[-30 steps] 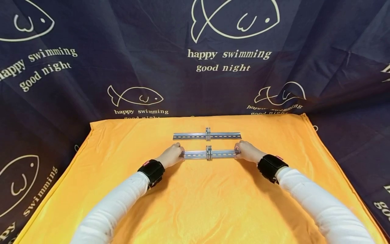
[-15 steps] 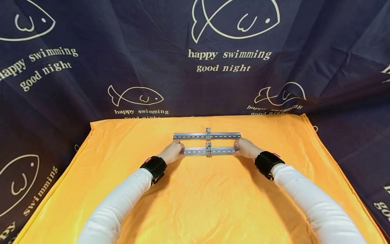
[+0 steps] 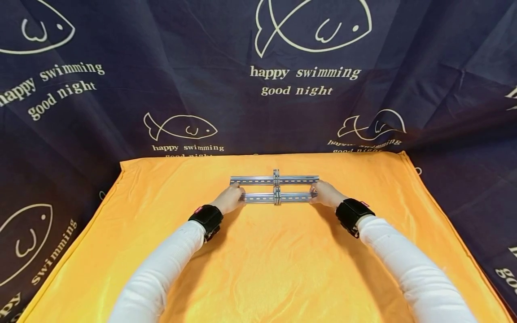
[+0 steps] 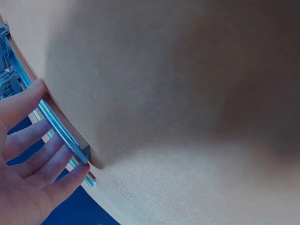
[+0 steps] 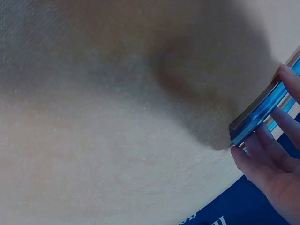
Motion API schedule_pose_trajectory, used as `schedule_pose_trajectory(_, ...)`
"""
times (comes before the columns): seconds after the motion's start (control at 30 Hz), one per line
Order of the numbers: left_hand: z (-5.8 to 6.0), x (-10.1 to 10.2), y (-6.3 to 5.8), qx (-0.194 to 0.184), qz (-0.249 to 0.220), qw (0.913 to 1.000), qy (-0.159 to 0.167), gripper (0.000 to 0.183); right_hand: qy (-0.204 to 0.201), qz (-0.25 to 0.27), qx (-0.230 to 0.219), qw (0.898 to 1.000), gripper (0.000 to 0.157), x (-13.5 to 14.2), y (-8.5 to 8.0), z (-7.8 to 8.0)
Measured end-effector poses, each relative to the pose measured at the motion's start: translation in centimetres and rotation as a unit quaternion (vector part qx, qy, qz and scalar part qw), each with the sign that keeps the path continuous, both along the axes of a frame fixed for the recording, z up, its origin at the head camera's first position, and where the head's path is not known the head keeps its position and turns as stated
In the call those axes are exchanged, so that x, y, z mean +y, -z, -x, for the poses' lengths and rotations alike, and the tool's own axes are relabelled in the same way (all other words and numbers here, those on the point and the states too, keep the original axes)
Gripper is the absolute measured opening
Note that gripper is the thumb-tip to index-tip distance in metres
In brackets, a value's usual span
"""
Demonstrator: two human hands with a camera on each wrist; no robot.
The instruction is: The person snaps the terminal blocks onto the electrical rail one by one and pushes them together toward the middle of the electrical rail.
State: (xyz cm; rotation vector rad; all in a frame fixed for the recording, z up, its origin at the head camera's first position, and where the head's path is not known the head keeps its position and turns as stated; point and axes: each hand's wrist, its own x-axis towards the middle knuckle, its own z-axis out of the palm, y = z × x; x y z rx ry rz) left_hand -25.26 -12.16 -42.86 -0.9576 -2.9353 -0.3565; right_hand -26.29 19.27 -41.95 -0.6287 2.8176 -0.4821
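Observation:
A slotted metal DIN rail [image 3: 260, 198] lies crosswise between my hands, with small grey clip-like blocks [image 3: 277, 195] around its middle. My left hand [image 3: 230, 198] holds its left end; the left wrist view shows the thumb [image 4: 29, 97] on one long edge and fingers on the other. At the opposite end my right hand [image 3: 326, 194] grips the same rail, and its thumb [image 5: 290, 80] and fingers straddle the rail's end [image 5: 255, 117] in the right wrist view. Just beyond is a second, similar DIN rail [image 3: 252, 180], parallel to the first, also bearing blocks [image 3: 276, 177] at its middle.
An orange cloth [image 3: 278, 260] covers the table under both rails. Dark blue curtains [image 3: 242, 107] printed with fish and lettering hang behind and at the sides. Each wrist wears a black band [image 3: 206, 220].
Both hands have moved the near rail forward, narrowing the gap to the far rail. Its slotted face looks more foreshortened now. The far rail has stayed in place.

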Motion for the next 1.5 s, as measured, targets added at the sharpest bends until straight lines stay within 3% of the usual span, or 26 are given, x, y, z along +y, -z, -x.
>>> schedule_pose_trajectory(0.27, 0.3, 0.1, 0.1, -0.006, 0.006, 0.9999, -0.006, 0.015, 0.0, 0.001, 0.013, 1.0, 0.028, 0.1, 0.3, 0.2)
schedule_pose_trajectory(0.53, 0.6, 0.2, 0.0, -0.022, 0.003, 0.9996, -0.017, 0.015, 0.013, 0.008, -0.004, 1.0, 0.027, 0.1, 0.2, 0.3)
schedule_pose_trajectory(1.17, 0.7, 0.4, 0.0, -0.026, 0.012, 0.999, -0.033, 0.013, 0.005, 0.003, 0.022, 1.0, 0.025, -0.1, 0.4, 0.6)
schedule_pose_trajectory(1.3, 0.5, 0.6, 0.0, -0.013, 0.023, 0.9988, -0.041, 0.014, 0.012, -0.016, 0.019, 1.0, 0.026, -0.5, 0.2, 0.4)
schedule_pose_trajectory(1.5, -0.4, 1.2, -0.4, 0.04, 0.03, 0.9971, -0.057, 0.02, 0.045, -0.026, 0.018, 0.998, 0.034, -1.3, -0.7, -0.7)
